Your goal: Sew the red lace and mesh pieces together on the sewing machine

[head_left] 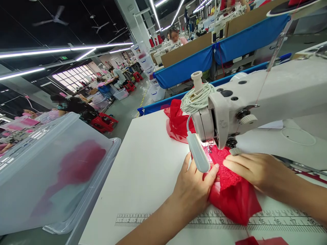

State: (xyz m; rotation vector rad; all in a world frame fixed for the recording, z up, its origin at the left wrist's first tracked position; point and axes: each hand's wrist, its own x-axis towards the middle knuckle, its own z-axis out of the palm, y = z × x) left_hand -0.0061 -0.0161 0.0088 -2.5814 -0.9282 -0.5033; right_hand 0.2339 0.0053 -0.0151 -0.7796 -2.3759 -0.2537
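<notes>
Red sheer fabric with a lace piece lies under the needle area of a white sewing machine. My left hand rests on the table at the fabric's left side, fingers spread, thumb on its edge; a small lamp hides some fingertips. From the right, my right hand has its fingers pressed together on the lace edge; its thumb is hidden. Behind the machine head, more red fabric lies bunched. The front part of the fabric drapes over a printed ruler.
At the left stands a translucent plastic bin with red material inside. Red scraps lie at the table's front edge. Pale cord is coiled round a post on the machine. Other people work at machines beyond blue cloth troughs.
</notes>
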